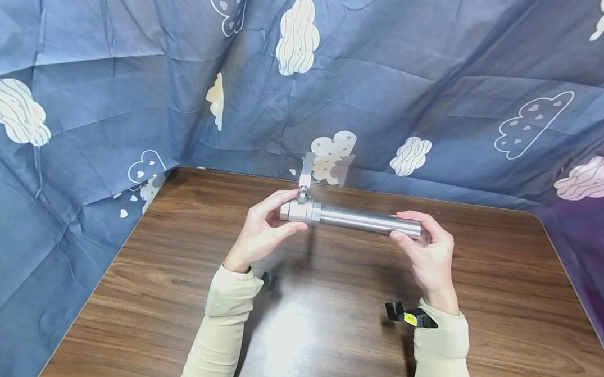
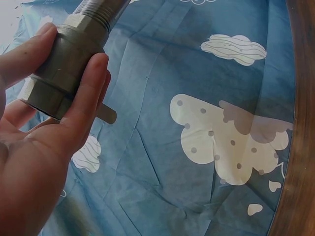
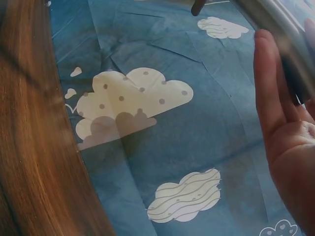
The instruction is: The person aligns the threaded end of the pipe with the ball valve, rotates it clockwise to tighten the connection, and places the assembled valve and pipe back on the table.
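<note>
Both hands, left (image 1: pixel 263 229) and right (image 1: pixel 428 250), hold a steel valve pipe (image 1: pixel 354 217).

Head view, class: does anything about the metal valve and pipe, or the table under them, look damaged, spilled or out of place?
Nothing stands out. The left hand grips the valve, the right hand supports the pipe above the table; no damage or spill shows.

No text, label, brand or number can be read anywhere — the blue cloth (image 1: pixel 428 65) carries only cloud drawings, and the small yellow tag (image 1: pixel 410 318) at the right wrist is too small to read.
</note>
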`<state>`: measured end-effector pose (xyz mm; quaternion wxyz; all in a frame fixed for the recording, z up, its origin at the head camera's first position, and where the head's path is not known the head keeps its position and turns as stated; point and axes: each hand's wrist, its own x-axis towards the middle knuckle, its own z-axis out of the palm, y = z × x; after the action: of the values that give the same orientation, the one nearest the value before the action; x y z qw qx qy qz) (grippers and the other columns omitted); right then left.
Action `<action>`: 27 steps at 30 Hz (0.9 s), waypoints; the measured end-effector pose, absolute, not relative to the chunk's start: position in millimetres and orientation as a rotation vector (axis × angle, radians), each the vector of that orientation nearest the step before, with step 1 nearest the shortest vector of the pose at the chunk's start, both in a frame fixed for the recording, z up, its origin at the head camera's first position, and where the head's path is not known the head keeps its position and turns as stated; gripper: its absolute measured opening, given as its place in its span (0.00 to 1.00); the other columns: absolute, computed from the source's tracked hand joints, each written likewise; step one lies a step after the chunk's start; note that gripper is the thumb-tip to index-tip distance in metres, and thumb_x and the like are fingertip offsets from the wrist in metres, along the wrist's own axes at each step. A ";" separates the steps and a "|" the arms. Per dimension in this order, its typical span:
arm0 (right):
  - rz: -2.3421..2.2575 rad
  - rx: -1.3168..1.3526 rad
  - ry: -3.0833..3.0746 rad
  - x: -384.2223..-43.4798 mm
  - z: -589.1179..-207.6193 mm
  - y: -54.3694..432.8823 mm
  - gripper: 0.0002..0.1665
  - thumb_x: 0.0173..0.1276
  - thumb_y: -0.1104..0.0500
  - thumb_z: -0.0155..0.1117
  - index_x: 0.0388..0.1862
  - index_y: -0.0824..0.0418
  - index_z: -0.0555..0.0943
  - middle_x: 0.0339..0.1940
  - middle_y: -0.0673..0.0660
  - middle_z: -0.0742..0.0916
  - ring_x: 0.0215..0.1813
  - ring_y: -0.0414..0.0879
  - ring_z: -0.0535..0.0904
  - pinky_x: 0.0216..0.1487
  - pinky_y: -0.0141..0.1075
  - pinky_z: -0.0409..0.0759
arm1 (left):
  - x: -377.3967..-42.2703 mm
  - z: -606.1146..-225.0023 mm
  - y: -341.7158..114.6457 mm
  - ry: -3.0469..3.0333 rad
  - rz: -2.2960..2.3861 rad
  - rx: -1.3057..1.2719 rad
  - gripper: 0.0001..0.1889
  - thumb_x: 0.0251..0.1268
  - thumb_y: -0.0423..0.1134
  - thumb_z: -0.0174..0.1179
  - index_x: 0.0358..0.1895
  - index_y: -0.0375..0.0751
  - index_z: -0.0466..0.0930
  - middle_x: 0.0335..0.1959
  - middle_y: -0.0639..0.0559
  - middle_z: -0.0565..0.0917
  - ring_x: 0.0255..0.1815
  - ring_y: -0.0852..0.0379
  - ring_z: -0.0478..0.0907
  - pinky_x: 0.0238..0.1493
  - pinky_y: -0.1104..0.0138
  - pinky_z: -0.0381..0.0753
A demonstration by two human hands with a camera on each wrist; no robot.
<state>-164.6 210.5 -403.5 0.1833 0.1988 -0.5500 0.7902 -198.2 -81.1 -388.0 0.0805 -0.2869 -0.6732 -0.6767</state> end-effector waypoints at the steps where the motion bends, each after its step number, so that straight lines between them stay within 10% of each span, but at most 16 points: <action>1: 2.218 0.542 -1.572 -164.5 -403.4 210.6 0.20 0.54 0.85 0.60 0.47 0.79 0.77 0.39 0.60 0.88 0.38 0.48 0.87 0.38 0.37 0.87 | -198.3 -388.4 -81.0 -2.011 -2.018 -0.860 0.31 0.46 0.16 0.67 0.59 0.23 0.72 0.52 0.30 0.77 0.42 0.64 0.77 0.45 0.65 0.86; 9: 2.154 0.439 -1.684 -163.6 -402.2 210.2 0.16 0.56 0.81 0.62 0.45 0.77 0.79 0.31 0.56 0.89 0.24 0.44 0.85 0.31 0.31 0.86 | -198.1 -388.6 -80.2 -1.986 -2.039 -0.868 0.31 0.46 0.15 0.66 0.59 0.22 0.71 0.52 0.29 0.77 0.43 0.64 0.78 0.44 0.63 0.87; 17: 2.294 0.734 -1.556 -164.6 -401.0 214.5 0.30 0.50 0.90 0.56 0.56 0.86 0.66 0.52 0.69 0.83 0.47 0.50 0.84 0.42 0.36 0.87 | -200.0 -390.2 -82.0 -1.980 -2.070 -0.827 0.31 0.46 0.15 0.66 0.59 0.22 0.71 0.52 0.29 0.77 0.43 0.63 0.78 0.45 0.66 0.86; 27: 2.233 0.723 -1.636 -161.7 -401.3 220.1 0.28 0.52 0.88 0.58 0.54 0.86 0.67 0.52 0.67 0.84 0.44 0.52 0.86 0.42 0.40 0.87 | -200.8 -390.4 -84.0 -1.962 -2.114 -0.802 0.32 0.45 0.15 0.67 0.59 0.21 0.71 0.52 0.36 0.78 0.41 0.63 0.78 0.44 0.67 0.86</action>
<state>-161.7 220.1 -401.3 0.1399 0.2503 -0.5661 0.7729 -200.8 -84.0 -390.4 0.0740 -0.2671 -0.6535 -0.7044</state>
